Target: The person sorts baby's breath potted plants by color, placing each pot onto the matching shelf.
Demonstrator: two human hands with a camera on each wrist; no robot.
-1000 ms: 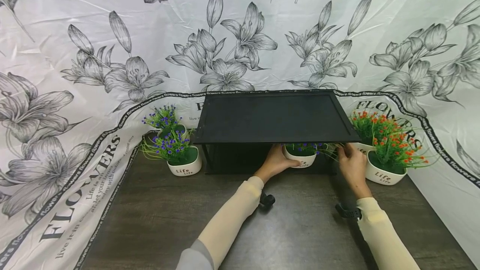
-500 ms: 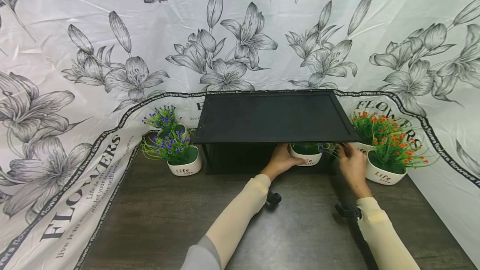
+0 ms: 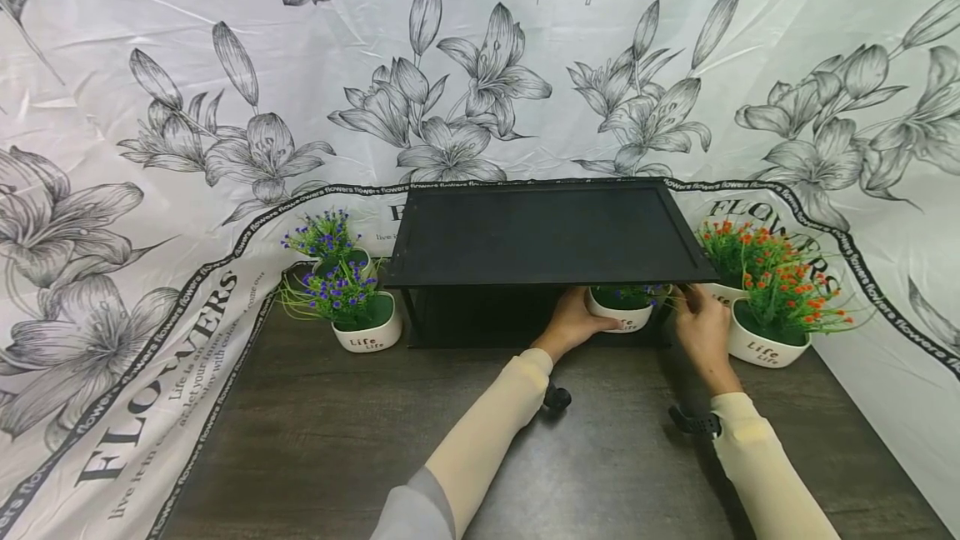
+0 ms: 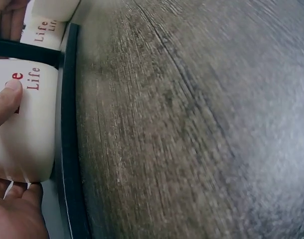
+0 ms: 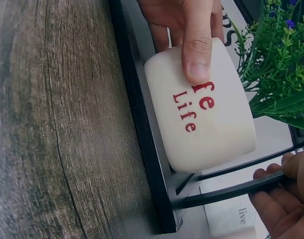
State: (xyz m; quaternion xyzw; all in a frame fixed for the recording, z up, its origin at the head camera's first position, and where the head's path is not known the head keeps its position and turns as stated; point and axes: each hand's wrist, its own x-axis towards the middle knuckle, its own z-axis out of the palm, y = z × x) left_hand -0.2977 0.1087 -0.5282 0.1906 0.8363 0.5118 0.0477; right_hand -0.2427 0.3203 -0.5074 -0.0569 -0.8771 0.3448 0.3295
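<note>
A black two-level shelf [image 3: 551, 232] stands at the back of the table. On its lower level, near the right end, is a white flowerpot [image 5: 211, 134] marked "Life", with green foliage and purple flowers. My left hand [image 3: 572, 325] grips this pot, the thumb on its lettered front and the fingers at its left side. The upper board hides part of the flowers in the head view. At the front right corner, my right hand [image 3: 702, 336] holds the shelf's thin black post [image 5: 231, 193], its fingers curled round it.
Two pots of purple flowers [image 3: 367, 330] stand left of the shelf, one behind the other. Pots with orange flowers [image 3: 768, 344] stand close by on the right. A dark wood-grain table [image 3: 337, 440] lies in front, and a flower-print cloth [image 3: 487, 90] hangs behind.
My left hand has slid the flowerpot to the right along the lower level, closer to the right post. The right hand has stayed at the post.
</note>
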